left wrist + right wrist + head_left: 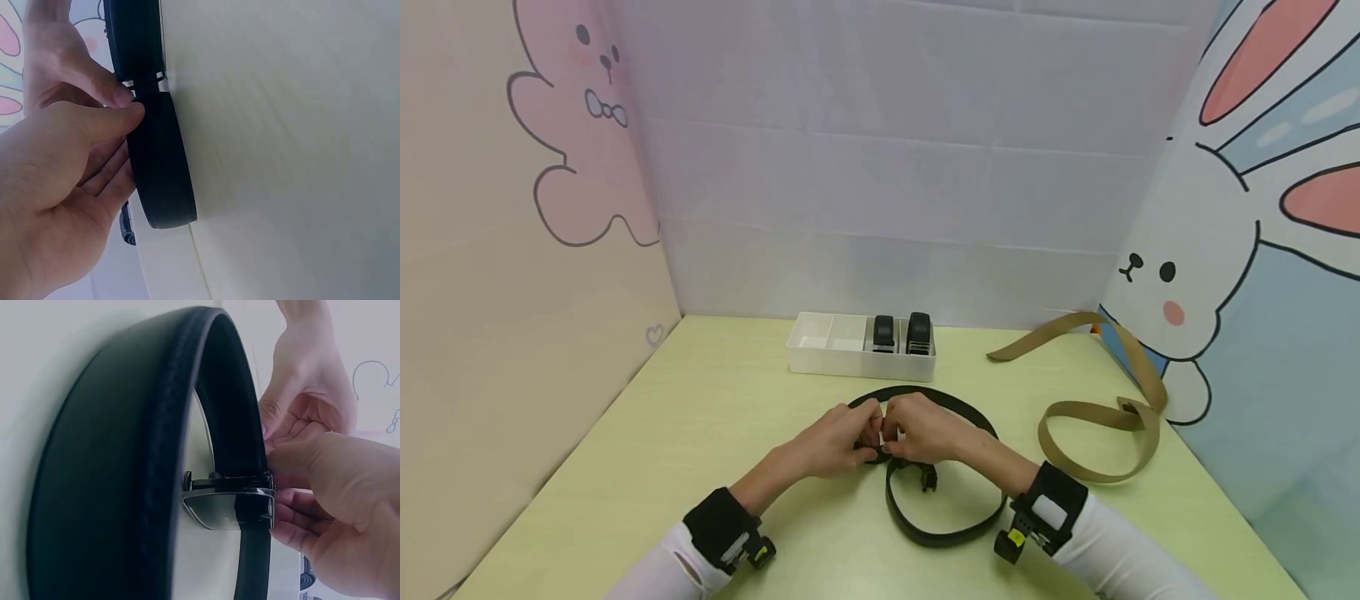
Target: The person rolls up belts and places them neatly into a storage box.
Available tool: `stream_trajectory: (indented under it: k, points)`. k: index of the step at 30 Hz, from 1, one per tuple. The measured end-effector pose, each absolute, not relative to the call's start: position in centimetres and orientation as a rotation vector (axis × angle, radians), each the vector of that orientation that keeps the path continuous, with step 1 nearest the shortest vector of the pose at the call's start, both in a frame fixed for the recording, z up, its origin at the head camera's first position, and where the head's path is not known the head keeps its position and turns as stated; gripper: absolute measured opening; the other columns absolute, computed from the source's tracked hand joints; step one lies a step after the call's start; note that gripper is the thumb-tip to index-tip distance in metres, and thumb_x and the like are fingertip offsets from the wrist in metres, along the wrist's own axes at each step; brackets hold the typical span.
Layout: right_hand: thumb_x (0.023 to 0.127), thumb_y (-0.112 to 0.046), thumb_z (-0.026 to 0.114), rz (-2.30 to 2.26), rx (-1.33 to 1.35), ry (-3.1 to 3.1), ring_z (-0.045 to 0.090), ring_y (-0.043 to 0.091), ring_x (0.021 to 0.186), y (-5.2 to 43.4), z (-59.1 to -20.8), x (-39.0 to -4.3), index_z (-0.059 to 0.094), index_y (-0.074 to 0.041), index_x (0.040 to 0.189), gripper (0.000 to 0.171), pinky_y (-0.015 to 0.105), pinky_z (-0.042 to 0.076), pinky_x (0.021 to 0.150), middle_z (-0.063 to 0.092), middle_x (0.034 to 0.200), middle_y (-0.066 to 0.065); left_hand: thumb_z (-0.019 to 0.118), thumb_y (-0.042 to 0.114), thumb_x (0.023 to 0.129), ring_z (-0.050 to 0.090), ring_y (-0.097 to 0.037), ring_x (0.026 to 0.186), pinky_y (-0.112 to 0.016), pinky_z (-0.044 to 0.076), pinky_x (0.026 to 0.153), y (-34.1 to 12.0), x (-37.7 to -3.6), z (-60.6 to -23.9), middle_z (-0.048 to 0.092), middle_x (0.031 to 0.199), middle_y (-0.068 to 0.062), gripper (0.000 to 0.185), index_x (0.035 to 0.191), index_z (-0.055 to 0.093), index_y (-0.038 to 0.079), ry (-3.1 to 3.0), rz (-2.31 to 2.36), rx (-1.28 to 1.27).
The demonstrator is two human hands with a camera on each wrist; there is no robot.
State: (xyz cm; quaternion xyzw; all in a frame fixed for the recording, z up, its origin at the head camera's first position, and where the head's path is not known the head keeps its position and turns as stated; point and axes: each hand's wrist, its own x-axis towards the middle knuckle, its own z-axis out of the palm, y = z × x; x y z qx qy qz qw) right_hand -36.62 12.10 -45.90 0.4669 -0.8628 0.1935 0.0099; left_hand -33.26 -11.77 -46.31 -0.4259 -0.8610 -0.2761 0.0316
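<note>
Your left hand and right hand both pinch the black belt mid-table, near its buckle. Likely light but springy, so hold close to the buckle. Far side, just left of centre: white tray, two dark rolled items in its right-hand compartments.

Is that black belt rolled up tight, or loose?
Loose: in the head view, the black belt spreads in wide, open curves on the table, while the left hand and right hand hold it.
</note>
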Motion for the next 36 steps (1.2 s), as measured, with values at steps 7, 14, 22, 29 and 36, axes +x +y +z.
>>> stream_trajectory:
  k: [7, 14, 22, 29, 36]
  points:
    - [0.098, -0.001, 0.084, 0.636, 1.368, -2.815, 0.065, 0.0, 0.076, 10.7, -42.3, -33.8, 0.086, -0.007, 0.095, 0.007, 0.018, 0.053, 0.07, 0.085, 0.089, 0.001, 0.087, 0.001, 0.097, 0.061, -0.006, 0.077, -0.018, 0.046, 0.07, -12.0, -34.0, -46.6, 0.076, 0.087, 0.0, 0.033, 0.102, 0.056, 0.013, -2.587, -0.829, -1.32]
    - [0.103, -0.012, 0.083, 0.607, 1.471, -2.769, 0.066, -0.001, 0.071, 11.8, -45.0, -36.7, 0.085, -0.015, 0.094, 0.01, 0.022, 0.056, 0.068, 0.082, 0.084, -0.006, 0.09, 0.009, 0.096, 0.077, -0.017, 0.095, -0.027, 0.059, 0.082, -12.4, -34.3, -45.8, 0.084, 0.103, 0.0, 0.019, 0.112, 0.079, 0.011, -2.605, -0.61, -1.311]
    - [0.103, -0.023, 0.084, 0.6, 1.487, -2.784, 0.063, -0.007, 0.068, 13.2, -48.0, -40.1, 0.081, -0.028, 0.091, 0.014, 0.019, 0.056, 0.066, 0.073, 0.081, -0.021, 0.09, 0.01, 0.096, 0.078, -0.016, 0.099, -0.032, 0.064, 0.092, -12.3, -34.7, -45.8, 0.085, 0.101, 0.0, 0.005, 0.1, 0.089, 0.013, -2.503, -0.368, -1.382]
    - [0.102, -0.014, 0.083, 0.564, 1.505, -2.714, 0.066, 0.003, 0.074, 12.1, -45.8, -37.6, 0.086, -0.015, 0.096, 0.007, 0.027, 0.057, 0.074, 0.08, 0.083, -0.006, 0.091, 0.01, 0.094, 0.078, -0.013, 0.085, -0.031, 0.062, 0.083, -12.1, -34.9, -46.1, 0.084, 0.09, 0.003, 0.007, 0.093, 0.089, 0.016, -2.459, -0.348, -1.359]
    - [0.103, -0.009, 0.081, 0.626, 1.478, -2.73, 0.067, 0.003, 0.071, 11.7, -45.0, -37.0, 0.086, -0.011, 0.098, 0.007, 0.024, 0.056, 0.067, 0.082, 0.086, -0.001, 0.092, 0.008, 0.093, 0.073, -0.014, 0.081, -0.026, 0.057, 0.075, -11.4, -33.9, -46.0, 0.082, 0.084, 0.005, 0.01, 0.091, 0.09, 0.018, -2.48, -0.402, -1.22]
